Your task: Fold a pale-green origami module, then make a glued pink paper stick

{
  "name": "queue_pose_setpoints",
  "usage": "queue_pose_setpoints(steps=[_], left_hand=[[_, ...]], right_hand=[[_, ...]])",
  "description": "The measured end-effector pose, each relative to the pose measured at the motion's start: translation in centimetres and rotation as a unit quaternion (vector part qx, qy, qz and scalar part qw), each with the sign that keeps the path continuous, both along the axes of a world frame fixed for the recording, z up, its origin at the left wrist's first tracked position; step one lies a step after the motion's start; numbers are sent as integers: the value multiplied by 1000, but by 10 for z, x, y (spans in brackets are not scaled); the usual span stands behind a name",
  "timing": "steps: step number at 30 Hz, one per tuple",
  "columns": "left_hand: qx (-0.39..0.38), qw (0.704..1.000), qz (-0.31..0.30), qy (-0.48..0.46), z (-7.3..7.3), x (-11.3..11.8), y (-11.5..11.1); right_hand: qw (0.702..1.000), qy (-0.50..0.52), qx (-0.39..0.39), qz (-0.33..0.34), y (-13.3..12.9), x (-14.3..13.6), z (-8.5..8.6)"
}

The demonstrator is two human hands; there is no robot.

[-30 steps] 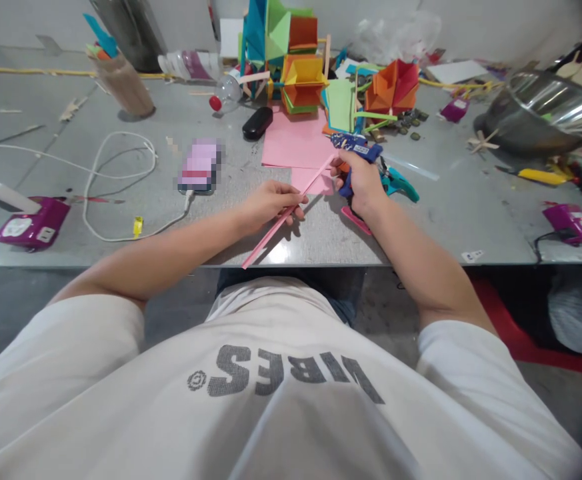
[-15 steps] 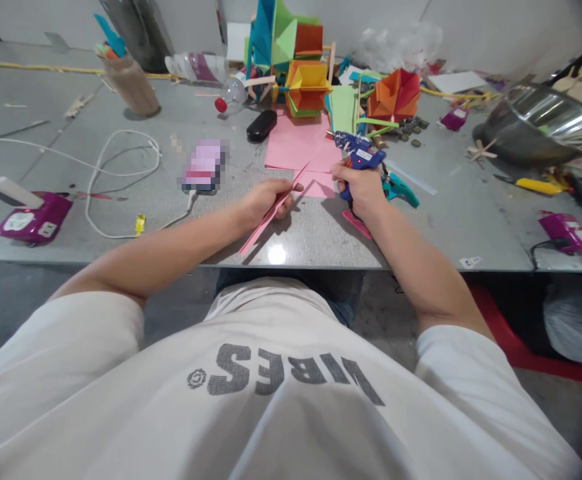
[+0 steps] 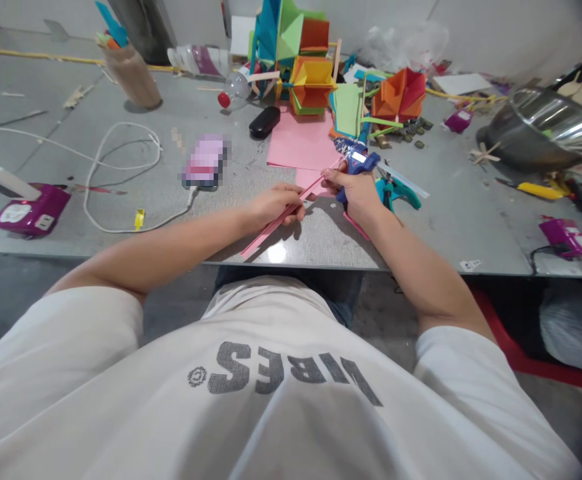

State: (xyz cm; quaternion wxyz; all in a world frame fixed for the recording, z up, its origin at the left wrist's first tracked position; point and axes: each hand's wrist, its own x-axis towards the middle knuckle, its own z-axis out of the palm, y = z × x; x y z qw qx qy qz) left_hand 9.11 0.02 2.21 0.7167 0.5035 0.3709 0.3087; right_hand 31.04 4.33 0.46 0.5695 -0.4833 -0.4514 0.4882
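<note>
My left hand [image 3: 278, 205] is closed round a narrow folded strip of pink paper [image 3: 265, 239], which slants up to the right above the table's front part. My right hand [image 3: 353, 190] grips a blue glue gun [image 3: 358, 159], and its thumb and forefinger are at the upper end of the pink strip. Under and behind the hands lie pink paper sheets [image 3: 301, 143]. A teal tool [image 3: 401, 192] rests just right of my right hand. The gun's lower part is hidden by the hand.
Behind the sheets stand folded colored paper shapes [image 3: 311, 83]. A black case [image 3: 265, 123], a phone [image 3: 205, 160] with a white cable and a cup of sticks [image 3: 133, 79] are to the left. A metal bowl [image 3: 531, 133] and a yellow-handled knife [image 3: 541, 189] lie right.
My right hand has moved slightly left and down with the glue gun, and its fingers now meet the pink strip. My left hand has shifted slightly.
</note>
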Motion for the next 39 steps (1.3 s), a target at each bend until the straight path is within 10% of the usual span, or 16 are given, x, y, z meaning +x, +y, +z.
queue_pose_setpoints(steps=[11, 20, 39], left_hand=[[9, 995, 37, 91, 9, -4, 2], [20, 981, 155, 116, 7, -10, 21], [41, 977, 137, 158, 10, -7, 16]], right_hand=[[997, -35, 61, -43, 14, 17, 5], [977, -165, 69, 121, -14, 15, 12], [940, -300, 97, 128, -8, 18, -3]])
